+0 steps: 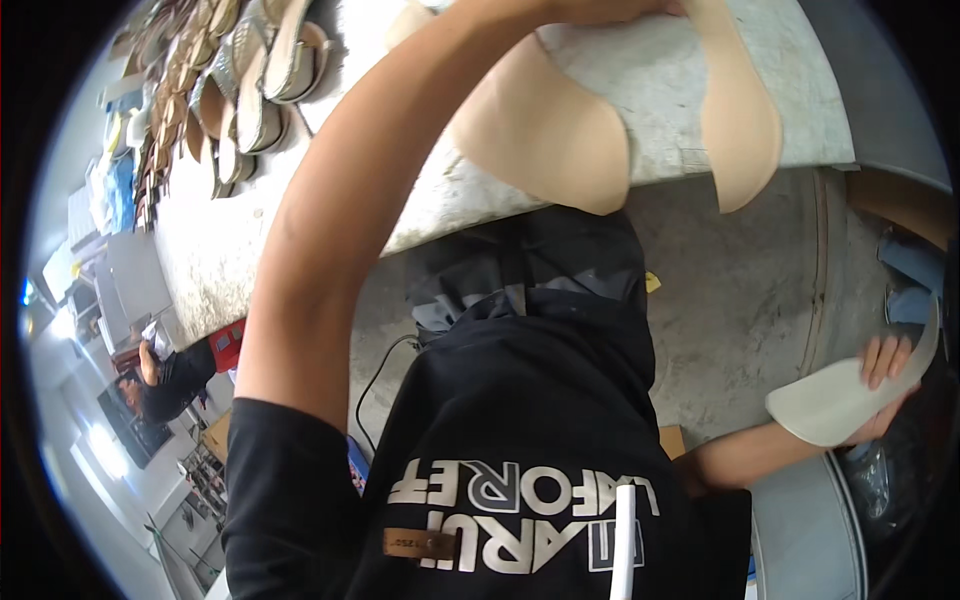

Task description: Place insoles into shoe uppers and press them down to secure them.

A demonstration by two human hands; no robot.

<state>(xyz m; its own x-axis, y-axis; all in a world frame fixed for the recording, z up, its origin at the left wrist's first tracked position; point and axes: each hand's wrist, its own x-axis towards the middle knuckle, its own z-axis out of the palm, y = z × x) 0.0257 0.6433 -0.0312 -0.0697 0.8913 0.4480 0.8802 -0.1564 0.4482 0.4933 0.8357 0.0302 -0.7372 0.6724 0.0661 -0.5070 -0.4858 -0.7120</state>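
My right hand (885, 378) is out at the far right, fingers wrapped round a pale off-white shoe insole (822, 402). My left arm reaches across the table, and my left hand (625, 8) is cut by the top edge of the view. Its fingertips are by the narrow upper part of a beige insole (742, 125); whether they grip it is hidden. A second, wider beige insole piece (550, 125) lies partly under my left forearm. Both beige pieces stick out over the near edge of the worn white table (665, 120).
Rows of strappy sandals (285, 75) fill the table's far left. A grey round-edged bin or stool (808, 520) stands low at right, near a clear plastic bag (872, 485). A black cable (375, 385) hangs below the table. Another person (180, 385) is at the left.
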